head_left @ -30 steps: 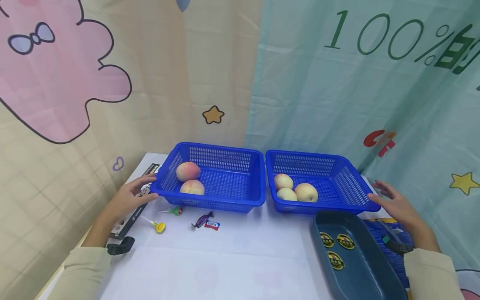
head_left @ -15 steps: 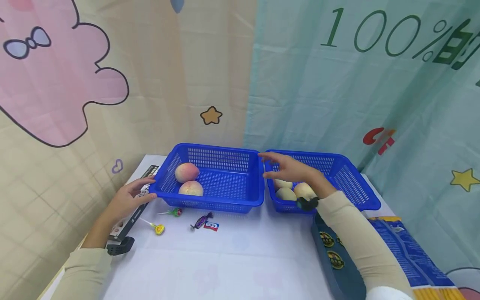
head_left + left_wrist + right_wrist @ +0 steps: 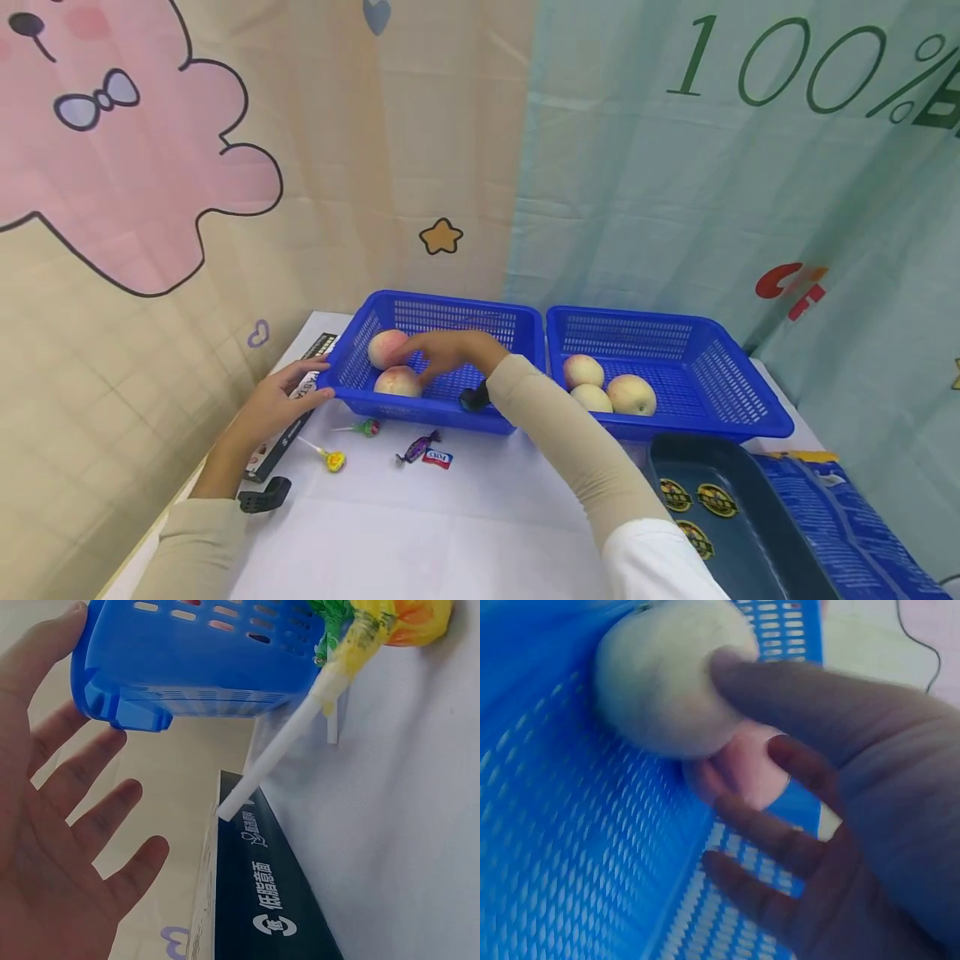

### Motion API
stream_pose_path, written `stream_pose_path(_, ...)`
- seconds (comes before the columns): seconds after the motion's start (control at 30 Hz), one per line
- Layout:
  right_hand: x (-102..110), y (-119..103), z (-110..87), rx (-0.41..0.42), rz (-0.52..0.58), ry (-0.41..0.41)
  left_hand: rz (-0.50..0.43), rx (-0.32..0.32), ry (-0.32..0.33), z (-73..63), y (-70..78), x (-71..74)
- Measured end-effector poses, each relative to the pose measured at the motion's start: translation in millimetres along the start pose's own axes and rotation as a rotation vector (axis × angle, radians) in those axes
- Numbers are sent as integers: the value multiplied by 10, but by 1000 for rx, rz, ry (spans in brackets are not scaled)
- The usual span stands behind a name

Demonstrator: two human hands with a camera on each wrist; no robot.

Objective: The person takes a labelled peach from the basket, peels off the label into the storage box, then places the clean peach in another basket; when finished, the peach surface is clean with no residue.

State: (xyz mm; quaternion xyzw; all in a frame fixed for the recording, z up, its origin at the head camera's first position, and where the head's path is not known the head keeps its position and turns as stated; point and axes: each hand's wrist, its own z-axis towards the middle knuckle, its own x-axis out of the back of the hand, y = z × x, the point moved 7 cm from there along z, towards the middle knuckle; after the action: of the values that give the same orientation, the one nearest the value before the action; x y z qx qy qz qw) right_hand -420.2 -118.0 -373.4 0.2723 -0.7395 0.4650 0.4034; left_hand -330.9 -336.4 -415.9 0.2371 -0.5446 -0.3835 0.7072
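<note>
My right hand (image 3: 446, 352) reaches down into the left blue plastic basket (image 3: 420, 407), over two peaches. Its thumb overlaps the paler peach (image 3: 671, 679) in the right wrist view, while the other fingers spread loosely near the pinker peach (image 3: 750, 765). At that basket's left end is my left hand (image 3: 273, 408), its thumb on the rim and its fingers extended alongside. In the left wrist view the lower fingers (image 3: 105, 814) hang apart from the basket. The right blue basket (image 3: 738, 367) holds three pale peaches (image 3: 632, 394) in its left part.
A dark pasta box (image 3: 262, 900) lies beside the left hand. In front of the left basket are a green lollipop (image 3: 367, 427), a yellow lollipop (image 3: 334, 461), a purple wrapped candy (image 3: 418, 448) and a small packet (image 3: 437, 458). A dark tray (image 3: 735, 533) and blue bag (image 3: 832, 492) lie at right.
My right hand has moved left from the right basket's right end, across that basket, into the left basket by the peaches. My left hand stays at the left rim.
</note>
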Motion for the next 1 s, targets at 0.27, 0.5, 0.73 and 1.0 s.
stream_pose_path(0.27,-89,56,201,-112,29,-75,37,30,-1,-33,-4,20)
stream_pose_path(0.5,-66,23,279,-180,14,-73,47,43,4,-9,28,14)
stream_pose_path(0.73,-147,86,315,-282,7,-133,29,38,11,-2,-14,-4)
stream_pose_path(1.0,-94,224,271,-212,114,-97,5,31,19,-28,-3,-1)
